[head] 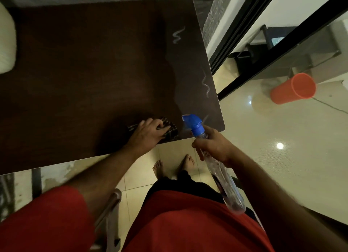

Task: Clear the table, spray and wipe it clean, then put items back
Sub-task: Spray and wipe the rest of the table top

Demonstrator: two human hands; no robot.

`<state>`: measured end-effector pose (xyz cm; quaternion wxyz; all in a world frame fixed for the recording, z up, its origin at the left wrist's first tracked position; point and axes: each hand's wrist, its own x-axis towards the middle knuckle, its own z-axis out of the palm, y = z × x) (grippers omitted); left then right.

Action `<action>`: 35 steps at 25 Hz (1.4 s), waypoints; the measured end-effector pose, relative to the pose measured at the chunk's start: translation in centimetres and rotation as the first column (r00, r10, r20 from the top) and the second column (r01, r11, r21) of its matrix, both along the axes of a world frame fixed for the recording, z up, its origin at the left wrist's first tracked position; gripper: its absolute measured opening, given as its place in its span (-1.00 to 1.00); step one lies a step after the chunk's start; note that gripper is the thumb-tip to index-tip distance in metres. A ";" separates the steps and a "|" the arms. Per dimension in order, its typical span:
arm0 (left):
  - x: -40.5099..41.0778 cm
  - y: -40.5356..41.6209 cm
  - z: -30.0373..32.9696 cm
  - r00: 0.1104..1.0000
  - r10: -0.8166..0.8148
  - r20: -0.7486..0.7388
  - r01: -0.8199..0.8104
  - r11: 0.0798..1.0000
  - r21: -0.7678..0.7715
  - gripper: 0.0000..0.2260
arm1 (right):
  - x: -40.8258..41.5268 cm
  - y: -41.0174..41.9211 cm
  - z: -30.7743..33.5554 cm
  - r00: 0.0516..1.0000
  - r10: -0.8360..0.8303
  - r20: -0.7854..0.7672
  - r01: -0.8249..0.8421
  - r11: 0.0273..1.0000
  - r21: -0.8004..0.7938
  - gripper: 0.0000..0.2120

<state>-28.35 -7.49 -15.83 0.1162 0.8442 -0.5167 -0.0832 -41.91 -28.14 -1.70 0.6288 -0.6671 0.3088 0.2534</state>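
Left hand (148,132) presses the dark striped cloth (170,128) flat on the dark brown wooden table (84,67). Right hand (212,145) grasps the clear blue-nozzled spray bottle (222,169). Wipe toward the wet streaks at 1 o'clock.

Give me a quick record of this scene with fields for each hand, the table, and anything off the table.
left hand: presses a striped cloth onto the table near its front right corner
right hand: grips a spray bottle with a blue nozzle
table: dark wood, wet squiggles along the right edge
off table: orange cup beyond the right side
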 end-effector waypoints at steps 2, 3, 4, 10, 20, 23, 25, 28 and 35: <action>2.8 1.3 0.1 0.996 0.083 0.031 -0.083 0.996 0.019 -0.63 | 0.1 -0.3 0.1 1.000 -0.005 -0.006 0.005 1.000 0.004 -0.60; 4.1 0.5 0.1 0.979 0.202 0.026 -0.202 0.979 0.008 -0.65 | 0.2 -0.4 0.1 1.000 -0.016 -0.006 0.016 1.000 -0.003 -0.62; 5.1 -0.8 0.1 0.944 0.330 0.004 -0.330 0.944 -0.017 -0.67 | 0.3 -0.5 0.1 1.000 -0.027 -0.005 0.027 1.000 -0.012 -0.63; -2.6 -4.0 0.2 0.979 0.203 -0.031 -0.199 0.976 0.092 -0.63 | 1.3 0.2 0.3 0.999 -0.022 0.027 0.022 1.000 0.001 -0.61; 1.7 -2.1 1.1 0.940 0.334 -0.067 -0.329 0.941 0.074 -0.67 | 3.1 -0.3 2.4 0.994 -0.018 0.109 0.025 0.998 -0.060 -0.55; -1.1 -4.9 1.7 0.926 0.362 -0.109 -0.354 0.931 0.084 -0.68 | 3.5 0.3 2.3 0.994 -0.019 0.108 0.024 0.998 -0.051 -0.48; -3.9 -3.8 1.5 0.975 0.200 -0.100 -0.193 0.978 0.077 -0.67 | 3.9 1.1 2.2 0.995 0.002 0.102 0.002 0.999 -0.036 -0.47; -3.4 0.6 0.9 0.991 0.074 -0.107 -0.070 0.997 0.041 -0.62 | 4.8 1.8 2.1 0.997 0.035 0.075 -0.031 0.998 -0.048 -0.43; 7.1 11.4 1.4 0.740 0.672 -0.028 -0.664 0.737 0.128 -0.72 | 6.0 3.5 2.6 0.989 0.095 0.112 -0.090 0.995 -0.050 -0.46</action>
